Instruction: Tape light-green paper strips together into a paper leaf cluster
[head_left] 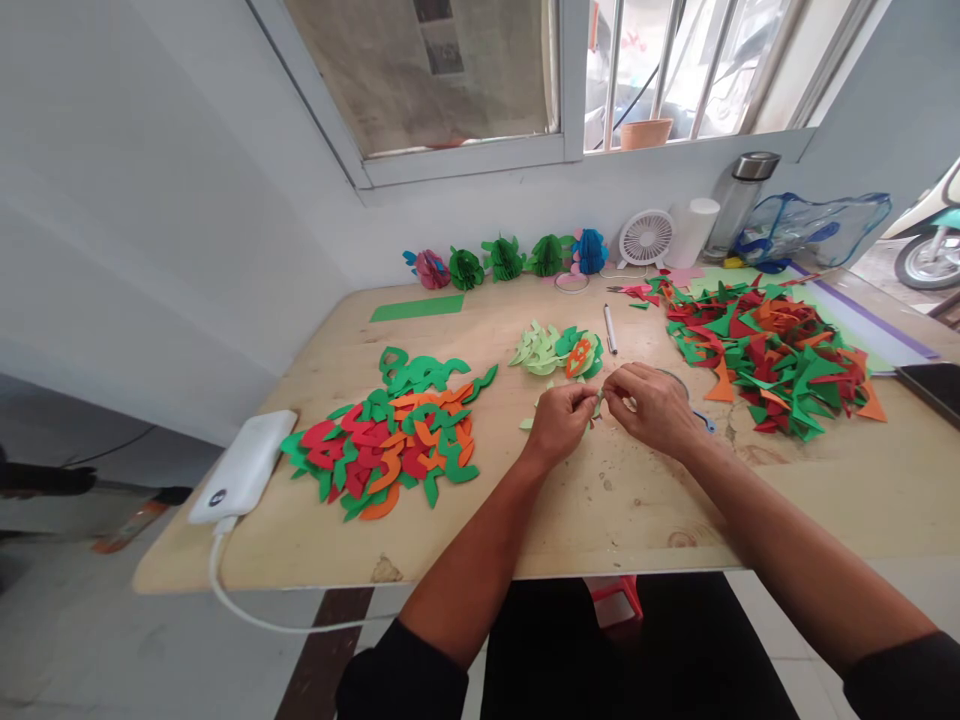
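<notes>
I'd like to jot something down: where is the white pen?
In the head view, the pen lies right of centre on the table, just beyond the right hand, between the pale green cutouts and the scrap pile.

The wooden table (637,525) is bearing a power bank (244,465) and cut-paper shapes (386,435) at nine o'clock, a pen (610,328) near one, and paper scraps (780,350) between two and three.

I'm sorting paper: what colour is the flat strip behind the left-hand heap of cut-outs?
Green; the flat strip shows best in the head view.
</notes>
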